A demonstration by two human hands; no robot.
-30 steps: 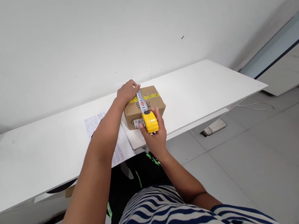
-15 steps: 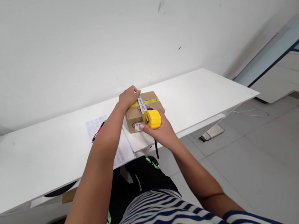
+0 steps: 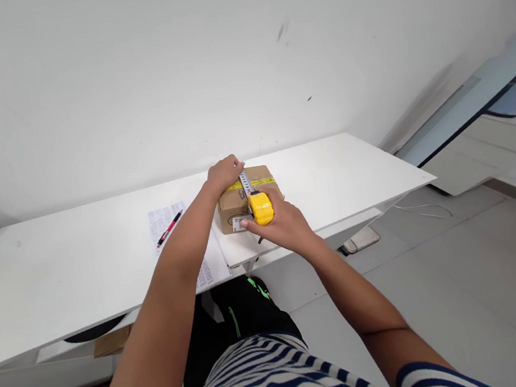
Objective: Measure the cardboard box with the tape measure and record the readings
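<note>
A yellow tape measure (image 3: 261, 208) sits at the near top edge of a small cardboard box (image 3: 233, 204), its case in front of part of the box's near face. The pale blade (image 3: 245, 182) runs away from the person across the box top, slanting slightly left toward the far edge and crossing a strip of yellow packing tape (image 3: 263, 181) almost squarely. That line, from case to far edge, is the blade's long axis, and the hands bracket it: the right hand (image 3: 286, 225) at the near end, the left hand (image 3: 225, 174) at the far one. The right hand's fingers close around the case from the right side, the thumb reaching leftward below it, near a white label (image 3: 237, 224) on the box. The left hand rests over the box's far left corner with fingers bent at the blade's end; whether they pinch it or only press it down, I cannot tell. A dark strap (image 3: 260, 240) hangs below the right hand. Just left of the box, printed papers (image 3: 209, 271) lie partly under the left forearm, with a red and black pen (image 3: 169, 228) on them. All this rests on a long white table (image 3: 79, 257) set along a pale wall (image 3: 173, 71).
</note>
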